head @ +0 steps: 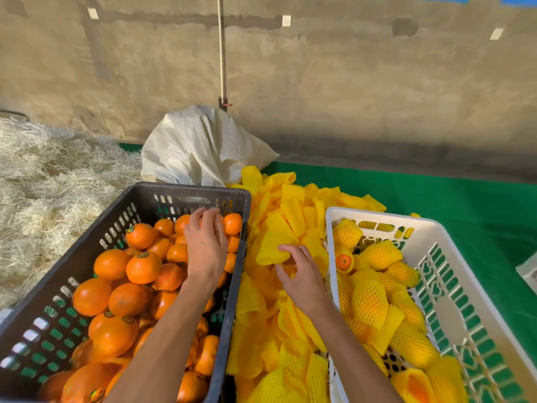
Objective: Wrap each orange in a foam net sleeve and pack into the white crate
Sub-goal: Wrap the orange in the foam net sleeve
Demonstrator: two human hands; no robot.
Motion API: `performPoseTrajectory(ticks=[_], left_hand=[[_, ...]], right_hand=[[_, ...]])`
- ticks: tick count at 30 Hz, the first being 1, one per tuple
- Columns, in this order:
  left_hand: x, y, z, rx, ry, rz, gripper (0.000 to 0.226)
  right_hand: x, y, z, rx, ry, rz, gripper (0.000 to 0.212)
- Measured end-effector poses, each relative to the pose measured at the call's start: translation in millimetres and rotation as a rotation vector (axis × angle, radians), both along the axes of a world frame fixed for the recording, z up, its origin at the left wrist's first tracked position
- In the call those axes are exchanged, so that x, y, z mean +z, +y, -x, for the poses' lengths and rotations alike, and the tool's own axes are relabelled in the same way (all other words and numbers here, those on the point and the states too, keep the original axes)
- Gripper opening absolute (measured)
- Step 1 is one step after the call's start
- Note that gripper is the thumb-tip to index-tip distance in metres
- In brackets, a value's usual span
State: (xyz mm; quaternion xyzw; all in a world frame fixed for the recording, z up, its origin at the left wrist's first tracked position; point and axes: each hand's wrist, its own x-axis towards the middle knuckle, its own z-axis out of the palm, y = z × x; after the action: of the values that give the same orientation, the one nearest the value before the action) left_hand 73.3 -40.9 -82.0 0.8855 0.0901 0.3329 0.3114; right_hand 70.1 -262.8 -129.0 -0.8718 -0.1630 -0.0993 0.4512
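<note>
My left hand (205, 245) reaches into the dark crate (229, 286), its fingers curled over an orange (182, 223) near the far wall. Whether they grip it is hard to tell. Many bare oranges (143, 267) fill that crate. My right hand (302, 274) lies on the pile of yellow foam net sleeves (287, 216) between the crates and pinches one sleeve (271, 251) at its lower edge. The white crate (453, 309) on the right holds several oranges wrapped in yellow sleeves (370, 303).
A white woven sack (200, 146) leans behind the crates against a concrete wall. Straw-like packing wool (49, 181) is heaped at the left. A green mat (436, 193) covers the ground at the right. A rope (222, 50) hangs down the wall.
</note>
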Motion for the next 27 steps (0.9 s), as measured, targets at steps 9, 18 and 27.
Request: performPoseTrajectory(ticks=[9,18,27], left_hand=[[15.6,-83.1,14.3,-0.455,-0.045,0.462,0.037],[5.8,-90.5,6.0,-0.482,0.459,0.708,0.058],[-6.2,-89.5,-0.2,-0.446,0.428,0.940,0.034]], right_hand=[[7.8,1.7,1.5,-0.105,-0.114,-0.224,0.026],[18.1,-4.8,1.7,-0.189,0.007,-0.464,0.037],[19.0,-6.7,1.8,-0.195,0.058,-0.580,0.034]])
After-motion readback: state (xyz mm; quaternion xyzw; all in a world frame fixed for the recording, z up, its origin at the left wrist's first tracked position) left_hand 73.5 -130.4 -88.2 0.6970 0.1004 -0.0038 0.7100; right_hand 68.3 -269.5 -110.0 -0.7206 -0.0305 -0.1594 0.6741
